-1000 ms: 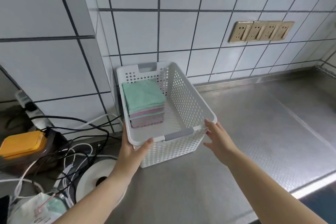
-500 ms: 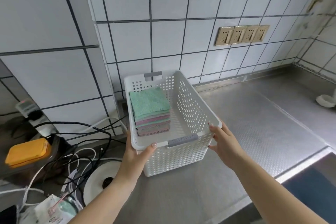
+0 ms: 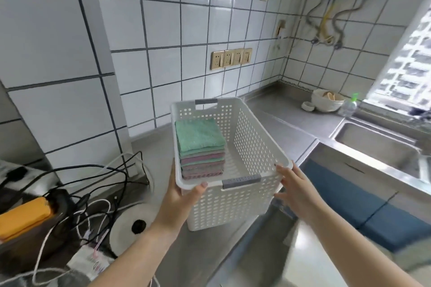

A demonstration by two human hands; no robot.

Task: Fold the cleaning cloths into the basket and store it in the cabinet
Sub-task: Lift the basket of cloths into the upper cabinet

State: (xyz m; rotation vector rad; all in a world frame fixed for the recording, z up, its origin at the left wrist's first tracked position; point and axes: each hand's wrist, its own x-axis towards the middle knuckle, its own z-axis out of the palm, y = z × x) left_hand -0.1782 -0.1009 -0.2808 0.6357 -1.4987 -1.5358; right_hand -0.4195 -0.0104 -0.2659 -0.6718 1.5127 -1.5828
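A white perforated basket (image 3: 245,170) sits in the middle of the frame, gripped at its two near corners. The left hand (image 3: 179,196) holds the near-left corner, thumb hooked over the rim and the other fingers curled under and around the outside wall. The right hand (image 3: 296,189) holds the near-right corner with its fingers fairly straight against the wall and the fingertips up at the rim; how far the thumb wraps is hard to tell from this angle. The basket appears lifted off the steel countertop (image 3: 279,121), its base hanging over the counter's front edge, though the wide lens makes that uncertain.

Inside, against the left wall of the basket, lies a neat stack of folded cleaning cloths (image 3: 200,147), green on top with pink and grey layers beneath. The right half of the basket floor is bare. Grey handle inserts mark the near and far rims.

At lower left of the frame lie tangled cables (image 3: 93,184), an orange-topped box (image 3: 25,214) and a white round disc (image 3: 130,228). At right is a steel sink (image 3: 377,147), with a white bowl (image 3: 326,100) behind it in the corner. Gold wall sockets (image 3: 231,58) sit on the tiled wall above the basket.
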